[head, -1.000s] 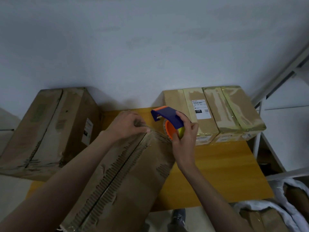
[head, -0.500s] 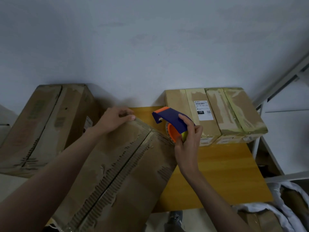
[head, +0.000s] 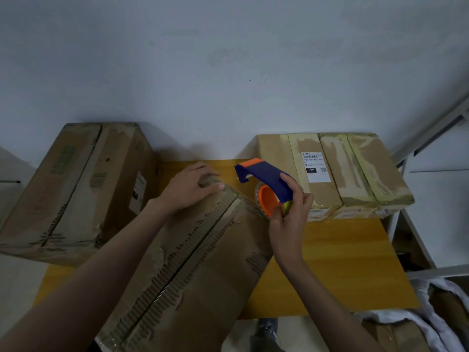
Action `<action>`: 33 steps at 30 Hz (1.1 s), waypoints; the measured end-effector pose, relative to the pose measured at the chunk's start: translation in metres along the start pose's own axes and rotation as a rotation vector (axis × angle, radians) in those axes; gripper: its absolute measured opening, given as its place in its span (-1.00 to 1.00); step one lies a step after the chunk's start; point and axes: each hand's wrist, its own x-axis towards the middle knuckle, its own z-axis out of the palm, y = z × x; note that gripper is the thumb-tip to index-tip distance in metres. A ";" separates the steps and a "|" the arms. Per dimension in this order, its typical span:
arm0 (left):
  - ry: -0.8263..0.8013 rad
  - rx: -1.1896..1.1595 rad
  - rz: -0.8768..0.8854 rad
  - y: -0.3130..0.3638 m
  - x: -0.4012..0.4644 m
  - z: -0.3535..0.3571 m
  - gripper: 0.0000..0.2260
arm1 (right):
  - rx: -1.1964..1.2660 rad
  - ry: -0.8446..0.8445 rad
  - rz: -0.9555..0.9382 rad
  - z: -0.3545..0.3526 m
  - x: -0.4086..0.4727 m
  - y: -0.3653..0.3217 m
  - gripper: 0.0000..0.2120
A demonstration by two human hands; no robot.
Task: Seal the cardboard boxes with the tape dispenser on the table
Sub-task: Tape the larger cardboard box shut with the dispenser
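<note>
Left hand (head: 189,190) is now resting on the far left corner of the near cardboard box (head: 193,270), fingers curled over the far edge; a second ago it was sitting on the centre seam at the far end, so it is sliding off the seam to leave the line free. Right hand (head: 289,212) is gripping the tape dispenser (head: 267,182), fingers wrapped over the blue handle and thumb by the orange hub. Dispenser is staying at the far right end of the box's seam, just off the far edge, tilting a bit more upright than before; tape contact with the cardboard cannot be told.

Box is lying diagonally on the counter (head: 342,262), flaps closed, seam looking untaped along its length. Judgement: the seam is cleared and braced, so the pull toward the near end is likely next.

Large box (head: 73,189) is sitting far left; two small taped boxes (head: 330,174) far right, against the wall.
</note>
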 end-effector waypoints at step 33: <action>0.048 0.066 0.006 0.006 0.001 0.004 -0.41 | 0.241 0.073 0.135 -0.003 0.012 -0.010 -0.41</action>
